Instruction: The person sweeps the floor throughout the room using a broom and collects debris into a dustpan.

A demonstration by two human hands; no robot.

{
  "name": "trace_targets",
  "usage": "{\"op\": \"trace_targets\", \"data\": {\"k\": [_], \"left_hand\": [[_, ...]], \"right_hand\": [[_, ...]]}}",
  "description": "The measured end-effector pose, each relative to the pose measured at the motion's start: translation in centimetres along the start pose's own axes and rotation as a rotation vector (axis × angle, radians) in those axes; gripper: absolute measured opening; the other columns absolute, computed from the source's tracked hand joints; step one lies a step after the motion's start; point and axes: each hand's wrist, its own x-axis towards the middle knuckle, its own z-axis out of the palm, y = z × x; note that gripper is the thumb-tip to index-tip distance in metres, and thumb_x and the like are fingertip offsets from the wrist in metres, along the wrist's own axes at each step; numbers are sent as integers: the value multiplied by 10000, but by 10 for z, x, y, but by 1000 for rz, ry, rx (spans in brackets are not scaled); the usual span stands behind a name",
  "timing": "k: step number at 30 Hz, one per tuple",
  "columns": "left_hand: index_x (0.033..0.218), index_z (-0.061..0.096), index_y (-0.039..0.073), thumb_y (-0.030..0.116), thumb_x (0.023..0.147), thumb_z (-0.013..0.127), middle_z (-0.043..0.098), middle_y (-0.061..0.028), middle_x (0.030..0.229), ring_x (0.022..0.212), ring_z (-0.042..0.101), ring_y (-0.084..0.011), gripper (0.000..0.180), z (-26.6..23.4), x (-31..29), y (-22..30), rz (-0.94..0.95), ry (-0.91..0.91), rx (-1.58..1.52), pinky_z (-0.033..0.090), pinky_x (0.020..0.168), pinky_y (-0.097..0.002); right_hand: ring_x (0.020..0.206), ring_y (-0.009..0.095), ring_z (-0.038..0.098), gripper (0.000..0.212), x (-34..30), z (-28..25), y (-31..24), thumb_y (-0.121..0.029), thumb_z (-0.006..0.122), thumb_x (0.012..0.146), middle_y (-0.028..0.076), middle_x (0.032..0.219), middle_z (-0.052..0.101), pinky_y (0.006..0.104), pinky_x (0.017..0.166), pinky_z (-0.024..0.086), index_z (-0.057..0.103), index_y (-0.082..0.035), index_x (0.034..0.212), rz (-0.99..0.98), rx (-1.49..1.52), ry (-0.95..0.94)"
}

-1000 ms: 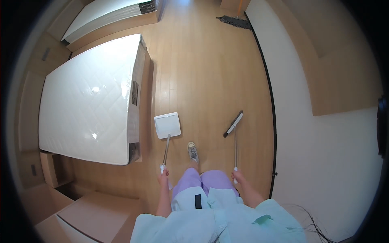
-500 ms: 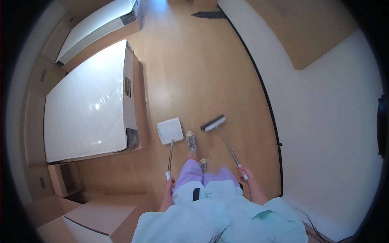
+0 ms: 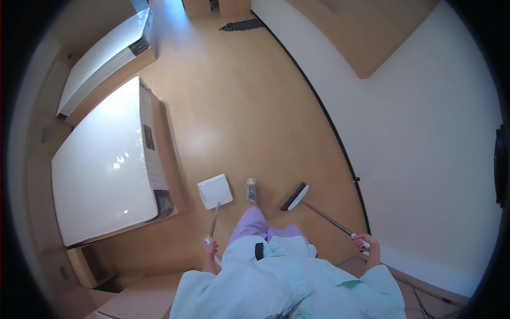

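Observation:
My left hand (image 3: 210, 247) is closed round the white grip of a long-handled dustpan. The dustpan (image 3: 215, 192) is white with a metal handle, and its pan rests low over the wooden floor left of my forward foot. A broom (image 3: 295, 197) with a white head and dark bristles is out to the right of that foot. Its metal handle slants back to a white grip, where my right hand (image 3: 365, 242) is wrapped. I cannot make out any dirt in the pan or by the bristles.
To the left stand two beds with plastic-wrapped mattresses, the nearer mattress (image 3: 106, 165) and a farther one (image 3: 109, 58). A white wall (image 3: 414, 159) with a black skirting strip (image 3: 325, 119) runs along the right. A dark shaggy mat (image 3: 241, 25) lies at the far end of the floor.
My right hand has swung outward to the right, and the broom head has come nearer and turned. The dustpan is a little closer to my body. The whole view has shifted and turned.

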Motion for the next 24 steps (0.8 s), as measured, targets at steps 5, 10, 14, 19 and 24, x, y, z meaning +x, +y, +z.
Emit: {"op": "trace_targets", "data": {"k": [5, 10, 14, 19, 24], "left_hand": [[889, 578, -33, 35, 703, 626, 615, -119, 677, 545, 627, -193, 205, -4, 38, 34, 129, 242, -72, 503, 461, -298], [881, 598, -46, 51, 698, 639, 622, -128, 685, 539, 621, -189, 211, 21, 86, 91, 116, 204, 0, 508, 487, -306], [896, 597, -54, 31, 722, 614, 615, -111, 679, 540, 609, -182, 194, 31, 63, 135, 14, 242, -7, 505, 482, -298], [885, 600, -44, 15, 746, 597, 603, -86, 663, 551, 606, -179, 151, 75, 81, 210, -10, 267, -263, 494, 472, -287], [904, 573, -32, 5, 755, 582, 592, -89, 664, 530, 605, -184, 154, 124, 80, 328, -46, 282, -39, 456, 414, -277]], "right_hand": [[508, 65, 473, 110, 85, 1, -30, -146, 562, 876, -17, 651, 510, 238, 437, 383, 576, -51, 929, -393, -445, 167], [594, 184, 587, 110, 256, 82, -84, -171, 572, 755, 73, 683, 607, 332, 482, 452, 624, -75, 767, -547, -526, 295], [592, 190, 582, 127, 264, 212, -172, -169, 564, 752, 83, 671, 597, 332, 495, 452, 618, -54, 745, -510, -531, 210], [589, 197, 576, 153, 261, 249, -315, -166, 555, 748, 96, 656, 585, 331, 512, 451, 610, -27, 717, -412, -432, 123], [514, 238, 533, 269, 265, 299, -443, -246, 472, 759, 117, 572, 547, 362, 458, 412, 554, -47, 597, -630, -713, 4]]}}
